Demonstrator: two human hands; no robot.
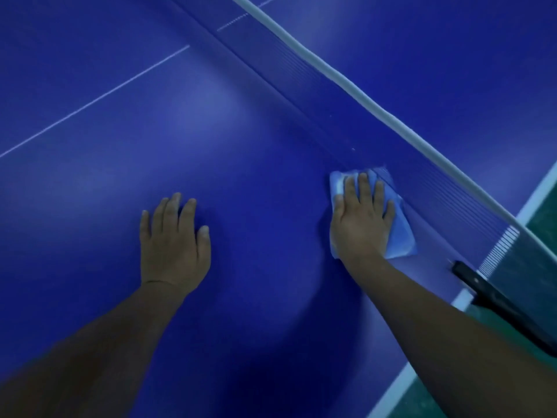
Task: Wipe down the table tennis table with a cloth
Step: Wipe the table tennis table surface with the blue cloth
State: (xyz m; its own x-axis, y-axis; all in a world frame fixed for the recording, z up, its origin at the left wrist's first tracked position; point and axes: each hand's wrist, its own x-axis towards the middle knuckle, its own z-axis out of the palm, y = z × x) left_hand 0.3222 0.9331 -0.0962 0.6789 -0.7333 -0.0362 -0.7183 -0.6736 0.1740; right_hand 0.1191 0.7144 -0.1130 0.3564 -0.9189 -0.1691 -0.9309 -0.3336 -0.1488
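While pressed flat under right hand [360, 220], fingers slightly spread, blue cloth [399, 236] lies on table [241, 146] beside net [346, 81] base. Judged soft, light, prone to bunching; best held by broad palm pressure. Left hand [173, 242] laid flat on table, fingers loosely together, nothing held.

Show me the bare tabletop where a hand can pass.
Free: the blue tabletop between the left hand and the white centre line. Crowded: the strip by the net, where the right hand presses the cloth.
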